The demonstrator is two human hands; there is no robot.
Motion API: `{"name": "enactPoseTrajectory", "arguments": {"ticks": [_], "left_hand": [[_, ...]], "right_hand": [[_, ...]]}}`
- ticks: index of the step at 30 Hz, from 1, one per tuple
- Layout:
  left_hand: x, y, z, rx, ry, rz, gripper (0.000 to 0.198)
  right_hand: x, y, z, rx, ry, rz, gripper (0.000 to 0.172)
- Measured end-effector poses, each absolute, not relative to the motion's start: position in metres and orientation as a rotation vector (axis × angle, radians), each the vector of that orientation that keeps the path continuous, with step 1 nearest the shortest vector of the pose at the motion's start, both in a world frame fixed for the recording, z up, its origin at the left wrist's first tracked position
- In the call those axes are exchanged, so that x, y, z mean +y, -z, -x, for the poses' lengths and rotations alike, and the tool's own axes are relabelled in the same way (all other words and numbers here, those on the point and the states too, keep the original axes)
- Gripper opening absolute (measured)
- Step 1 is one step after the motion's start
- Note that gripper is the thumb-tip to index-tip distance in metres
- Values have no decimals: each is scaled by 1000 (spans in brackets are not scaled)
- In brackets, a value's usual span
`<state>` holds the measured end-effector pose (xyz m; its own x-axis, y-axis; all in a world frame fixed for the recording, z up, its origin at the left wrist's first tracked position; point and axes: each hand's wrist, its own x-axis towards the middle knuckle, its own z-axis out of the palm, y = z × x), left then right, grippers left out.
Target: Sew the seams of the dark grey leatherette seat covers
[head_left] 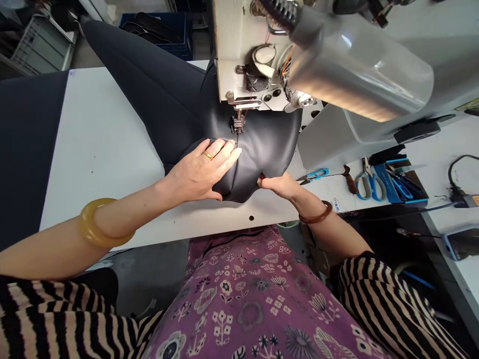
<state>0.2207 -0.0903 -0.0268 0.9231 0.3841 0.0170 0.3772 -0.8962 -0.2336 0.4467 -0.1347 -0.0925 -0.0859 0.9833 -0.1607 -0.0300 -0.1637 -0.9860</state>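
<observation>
A large black leather-like piece (175, 94) lies across the white sewing table, with a seam running under the presser foot (238, 122) of a sewing machine (232, 45). My left hand (204, 167) rests flat on the piece, just left of the seam and in front of the foot, its fingers stretched out. On the right, my right hand (277, 184) pinches the near edge of the same piece between thumb and fingers; part of those fingers is hidden under the material.
A lamp (362, 65) hangs over the machine's right side. Blue thread snips (316, 174), scissors (370, 184) and a blue tool box (400, 182) lie to the right. Dark material (30, 149) covers the table's left end. A blue crate (183, 35) stands behind.
</observation>
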Motion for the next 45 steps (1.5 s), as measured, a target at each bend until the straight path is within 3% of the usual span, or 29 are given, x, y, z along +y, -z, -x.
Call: {"name": "enactPoseTrajectory", "arguments": {"ticks": [5, 13, 26, 34, 45], "left_hand": [[-98, 32, -230, -681, 64, 2832, 81], [-103, 47, -239, -837, 268, 2798, 60], [-89, 47, -233, -838, 324, 2798, 52], [-77, 46, -228, -843, 372, 2871, 63], [-65, 49, -228, -908, 452, 2906, 61]], "right_hand": [[-136, 83, -431, -648, -1233, 1360, 36], [-117, 77, -437, -729, -1137, 1386, 26], [-99, 75, -441, -761, -1108, 1473, 21], [-92, 75, -444, -807, -1117, 1531, 26], [-81, 70, -442, -843, -1098, 1556, 26]]}}
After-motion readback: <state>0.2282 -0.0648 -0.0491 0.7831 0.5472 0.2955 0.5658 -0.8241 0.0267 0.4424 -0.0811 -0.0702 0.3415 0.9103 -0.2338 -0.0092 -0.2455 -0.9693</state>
